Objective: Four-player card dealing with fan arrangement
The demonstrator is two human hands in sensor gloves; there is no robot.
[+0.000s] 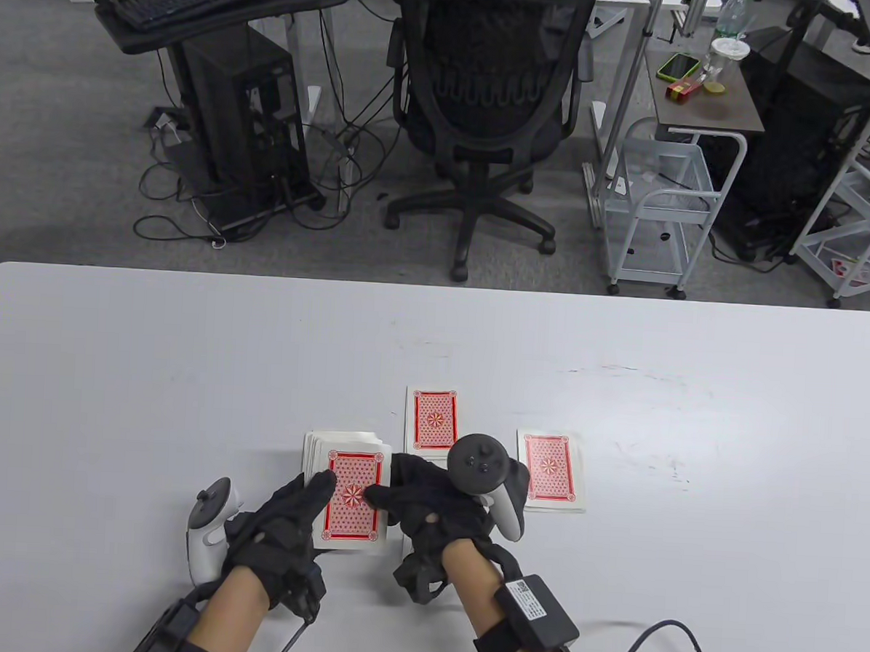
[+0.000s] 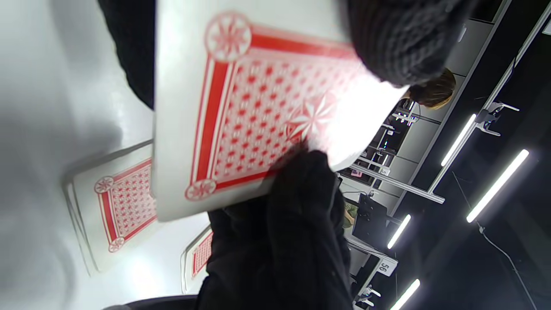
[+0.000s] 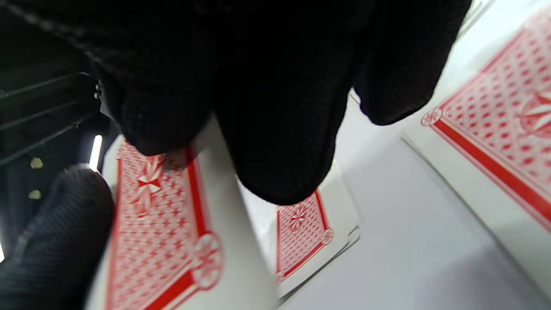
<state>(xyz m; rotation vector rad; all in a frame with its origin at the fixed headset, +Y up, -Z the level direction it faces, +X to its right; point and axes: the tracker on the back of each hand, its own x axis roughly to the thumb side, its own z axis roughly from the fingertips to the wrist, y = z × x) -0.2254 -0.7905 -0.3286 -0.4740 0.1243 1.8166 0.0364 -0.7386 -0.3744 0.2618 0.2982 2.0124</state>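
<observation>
My left hand [image 1: 301, 512] holds the deck of red-backed cards [image 1: 350, 493] just above the table's near edge, its thumb on the top card's left side. My right hand [image 1: 390, 487] is against the deck's right edge, with its thumb on the top card's back and its fingers at the card's edge. In the left wrist view the top card [image 2: 258, 116] fills the middle, with my right hand [image 2: 280, 232] below it. In the right wrist view my right fingers [image 3: 280, 129] cover the same card [image 3: 159, 215].
Two dealt face-down piles lie on the white table [image 1: 185, 371]: one beyond the deck [image 1: 434, 419] and one to the right [image 1: 551, 470]. Both show in the left wrist view [image 2: 120, 206] [image 2: 200, 258] and the right wrist view [image 3: 301, 232] [image 3: 495, 129]. An office chair [image 1: 487, 88] stands behind the table.
</observation>
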